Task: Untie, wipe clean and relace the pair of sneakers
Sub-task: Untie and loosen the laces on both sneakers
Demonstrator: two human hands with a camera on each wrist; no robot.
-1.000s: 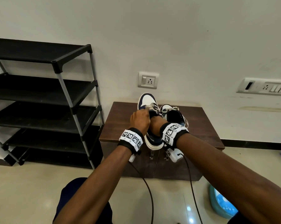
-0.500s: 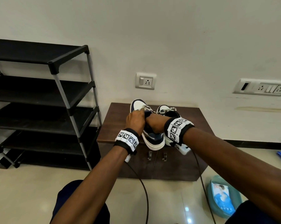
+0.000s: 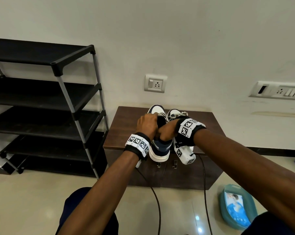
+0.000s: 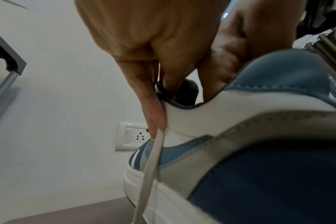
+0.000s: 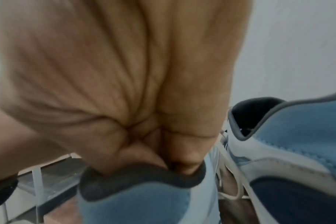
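Observation:
Two blue, navy and white sneakers stand on a low brown cabinet (image 3: 122,131). The left sneaker (image 3: 161,147) (image 4: 249,144) points away from me, its heel out past the cabinet's front edge. My left hand (image 3: 147,123) (image 4: 159,106) pinches its collar edge, and a white lace (image 4: 150,166) hangs from the fingertips. My right hand (image 3: 166,131) (image 5: 163,159) grips the dark padded heel collar (image 5: 140,180), fingers curled inside the opening. The other sneaker (image 3: 175,113) (image 5: 297,144) sits just right of it, mostly hidden behind my right wrist, laces loose.
A black shoe rack (image 3: 58,107) stands left of the cabinet. A wall socket (image 3: 155,83) and a switch panel (image 3: 279,90) are on the wall behind. A teal tub with a wipes pack (image 3: 236,207) lies on the floor at lower right. Two cables (image 3: 157,200) trail down from my wrists.
Both hands keep hold of the same sneaker and have barely moved. The head view has tilted down a little, so the wipes tub shows more fully.

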